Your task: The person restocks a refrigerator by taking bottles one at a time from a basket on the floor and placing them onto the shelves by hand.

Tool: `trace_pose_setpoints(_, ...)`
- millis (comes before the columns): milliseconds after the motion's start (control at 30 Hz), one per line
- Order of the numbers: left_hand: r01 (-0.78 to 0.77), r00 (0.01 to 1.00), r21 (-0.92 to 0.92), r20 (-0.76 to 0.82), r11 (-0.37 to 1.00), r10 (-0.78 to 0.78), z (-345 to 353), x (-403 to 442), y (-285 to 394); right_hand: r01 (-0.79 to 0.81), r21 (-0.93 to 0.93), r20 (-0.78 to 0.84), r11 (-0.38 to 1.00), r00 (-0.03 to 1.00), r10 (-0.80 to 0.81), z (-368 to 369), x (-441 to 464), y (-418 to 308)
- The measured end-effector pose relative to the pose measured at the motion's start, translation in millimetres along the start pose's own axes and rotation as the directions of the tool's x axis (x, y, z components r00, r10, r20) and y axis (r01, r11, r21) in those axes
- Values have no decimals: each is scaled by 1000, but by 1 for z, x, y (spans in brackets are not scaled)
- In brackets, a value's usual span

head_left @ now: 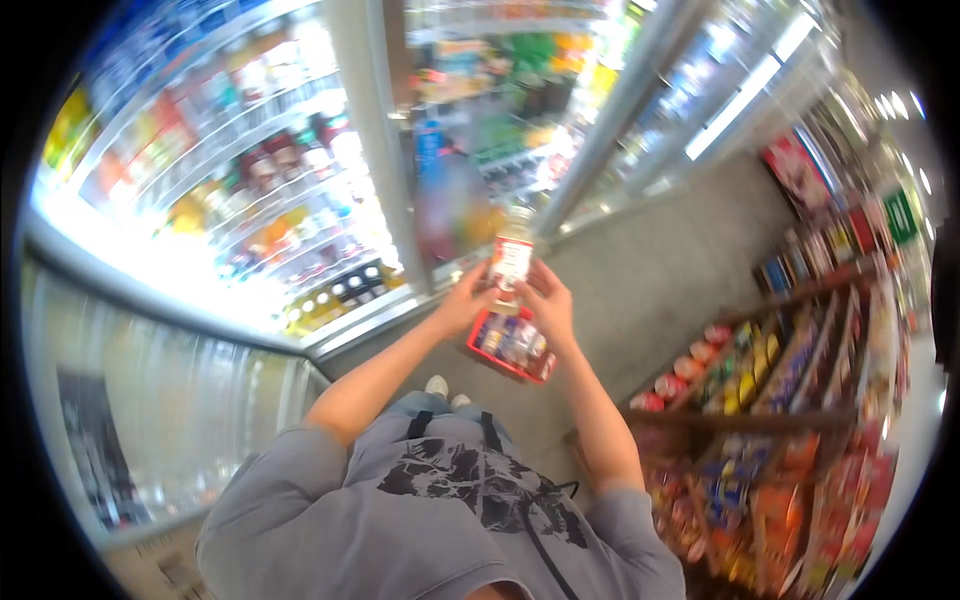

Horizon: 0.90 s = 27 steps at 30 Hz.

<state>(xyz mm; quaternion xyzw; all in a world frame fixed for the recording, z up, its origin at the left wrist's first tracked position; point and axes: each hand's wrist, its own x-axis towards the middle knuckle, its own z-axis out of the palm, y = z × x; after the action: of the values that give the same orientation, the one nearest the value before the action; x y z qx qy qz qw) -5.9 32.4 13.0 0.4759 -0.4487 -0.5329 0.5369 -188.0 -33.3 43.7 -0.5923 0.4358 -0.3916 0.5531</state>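
Observation:
Both of my hands hold a bottle in front of me. It is a clear bottle with pale contents, a light cap and a red and white label. My left hand grips its lower left side. The fingers of my right hand close on its lower right side. Just below the bottle in view, a red crate holds several small, blurred packs or bottles. My hands hide part of the crate's upper edge, and I cannot tell what it rests on.
At left, a lit drinks fridge stands with its glass door swung open toward me. Closed fridge doors continue ahead. Grey floor runs rightward past snack shelves. A red box stands farther off.

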Motion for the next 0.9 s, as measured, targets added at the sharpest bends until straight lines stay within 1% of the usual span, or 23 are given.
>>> trace_pose_setpoints(33, -8, 1000, 101, -6, 995, 9, -6, -5, -2, 14, 50, 48, 999, 999, -16, 3, 3, 3)
trace_pose_setpoints(67, -4, 997, 165, -78, 986, 17, -4, -16, 11, 22, 100, 97, 995, 995, -32, 6, 7, 4)
trace_pose_setpoints(133, -80, 987, 270, -114, 960, 114, -9, -30, 20, 29, 21, 184, 999, 982, -33, 12, 5, -9)
trace_pose_setpoints(167, -79, 980, 279, -152, 957, 125, -13, -39, 25, 32, 74, 223, 997, 974, -47, 15, 4, -10)
trace_pose_setpoints(233, -52, 986, 120, -154, 991, 71, -5, -56, 45, 30, 38, 268, 999, 963, -39, 20, -3, -13)
trace_pose_setpoints(267, -63, 983, 116, -167, 991, 82, -7, -57, 44, 36, -1, 277, 999, 960, -34, 21, -2, -15)
trace_pose_setpoints(333, -107, 976, 237, -161, 966, 147, -35, -56, 35, 73, 6, 298, 997, 952, -71, 42, -1, -25)
trace_pose_setpoints(367, -131, 976, 158, -155, 979, 156, -39, -55, 32, 94, -6, 307, 996, 947, -88, 45, -3, -31)
trace_pose_setpoints(400, -139, 973, 158, -164, 978, 165, -44, -55, 34, 116, -16, 313, 993, 944, -105, 52, -3, -39)
trace_pose_setpoints(467, -85, 968, 179, -219, 980, 124, -51, -61, 36, 129, -7, 334, 992, 935, -119, 61, -8, -52)
trace_pose_setpoints(500, -82, 968, 180, -219, 980, 122, -50, -67, 46, 162, 6, 342, 987, 927, -155, 65, -9, -55)
trace_pose_setpoints(533, -32, 968, 187, -240, 982, 77, -44, -77, 67, 199, 23, 352, 980, 916, -194, 67, -9, -59)
trace_pose_setpoints(567, 20, 965, 191, -260, 981, 31, -46, -83, 79, 198, 28, 353, 980, 915, -194, 74, -8, -61)
trace_pose_setpoints(600, 24, 965, 194, -261, 981, 28, -50, -86, 79, 200, 24, 381, 979, 904, -194, 79, -7, -63)
trace_pose_setpoints(667, -45, 945, 146, -315, 988, 89, -62, -91, 80, 205, 27, 409, 978, 891, -198, 94, -5, -66)
trace_pose_setpoints(700, -54, 930, 201, -346, 978, 123, -69, -93, 81, 241, 37, 414, 970, 879, -234, 104, -6, -69)
trace_pose_setpoints(733, -56, 928, 202, -351, 978, 125, -77, -97, 81, 280, 46, 421, 959, 865, -273, 113, -7, -73)
trace_pose_setpoints(767, -34, 916, 178, -388, 983, 102, -85, -99, 82, 273, 31, 470, 962, 845, -255, 119, -6, -79)
trace_pose_setpoints(800, -13, 902, 152, -426, 988, 78, -91, -102, 86, 280, 36, 478, 959, 838, -263, 128, -3, -80)
trace_pose_setpoints(833, -35, 871, 170, -478, 985, 114, -96, -105, 89, 267, 77, 498, 961, 824, -269, 138, 1, -77)
trace_pose_setpoints(867, -40, 867, 173, -484, 984, 120, -102, -108, 92, 252, 116, 517, 961, 811, -275, 147, 7, -74)
trace_pose_setpoints(900, -41, 855, 170, -503, 985, 123, -108, -112, 96, 233, 71, 545, 970, 805, -233, 156, 12, -76)
